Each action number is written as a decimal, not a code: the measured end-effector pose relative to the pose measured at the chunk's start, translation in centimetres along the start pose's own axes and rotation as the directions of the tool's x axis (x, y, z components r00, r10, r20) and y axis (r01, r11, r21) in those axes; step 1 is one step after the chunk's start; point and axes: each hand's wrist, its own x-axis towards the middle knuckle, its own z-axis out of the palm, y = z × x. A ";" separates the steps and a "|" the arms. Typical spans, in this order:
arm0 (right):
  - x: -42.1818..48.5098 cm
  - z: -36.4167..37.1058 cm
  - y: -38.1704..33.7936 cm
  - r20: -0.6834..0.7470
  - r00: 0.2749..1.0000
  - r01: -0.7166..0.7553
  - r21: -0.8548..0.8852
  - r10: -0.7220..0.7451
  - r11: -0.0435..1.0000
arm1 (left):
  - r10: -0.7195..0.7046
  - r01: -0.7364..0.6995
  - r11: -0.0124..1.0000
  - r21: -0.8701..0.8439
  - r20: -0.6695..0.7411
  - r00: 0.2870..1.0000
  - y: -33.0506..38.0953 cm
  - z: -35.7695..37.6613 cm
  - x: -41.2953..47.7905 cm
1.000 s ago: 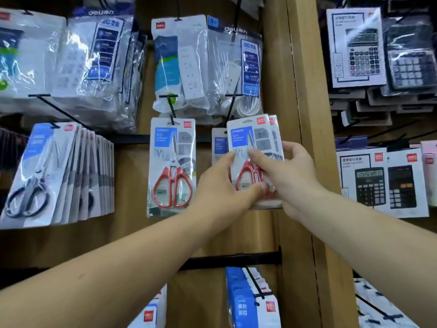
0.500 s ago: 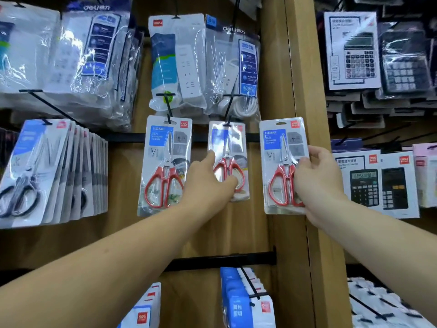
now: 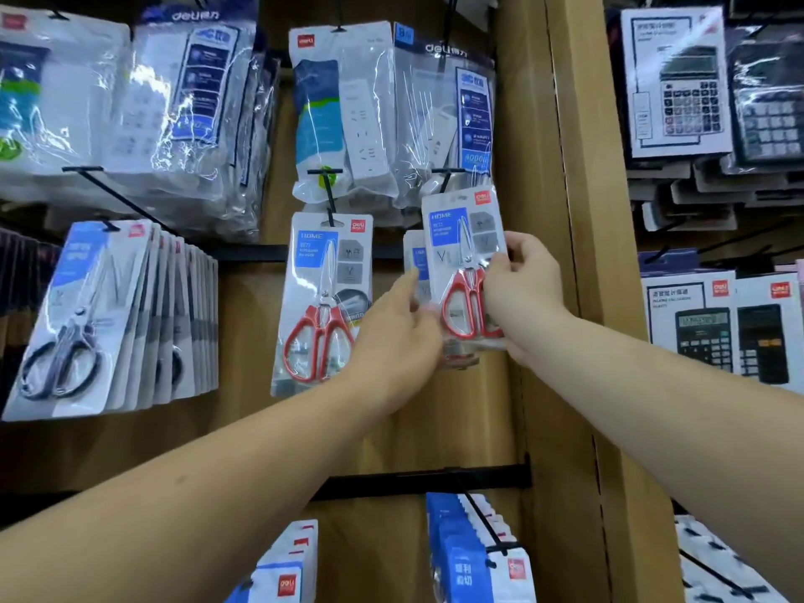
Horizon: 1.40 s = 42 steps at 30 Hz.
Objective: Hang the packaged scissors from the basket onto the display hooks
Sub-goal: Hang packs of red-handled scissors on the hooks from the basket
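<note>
My right hand [image 3: 524,298] grips a packaged pair of red-handled scissors [image 3: 463,254] by its right edge. The pack's top is raised just under the black display hook [image 3: 447,176]. Behind it, a second scissors pack [image 3: 412,263] hangs on that hook, mostly covered. My left hand [image 3: 393,337] pinches the lower part of this hanging pack, thumb in front. A third red scissors pack [image 3: 324,298] hangs alone on the hook to the left [image 3: 327,191]. The basket is out of view.
Several black-handled scissors packs [image 3: 108,315] fill a hook at the left. Bagged power strips [image 3: 391,111] hang above. A wooden upright [image 3: 561,254] stands right of the hook, with boxed calculators [image 3: 718,328] beyond it. Blue packs [image 3: 470,554] hang below.
My right hand has brought its scissors pack from beside the wooden upright leftwards and up, in front of the hanging pack under the hook. My left hand stays on the hanging pack.
</note>
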 end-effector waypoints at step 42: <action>-7.5 -1.4 5.4 0.256 0.940 0.342 -0.693 -0.226 0.635 | -0.099 0.100 0.995 -0.005 0.099 0.990 -3.4 -2.3 -7.6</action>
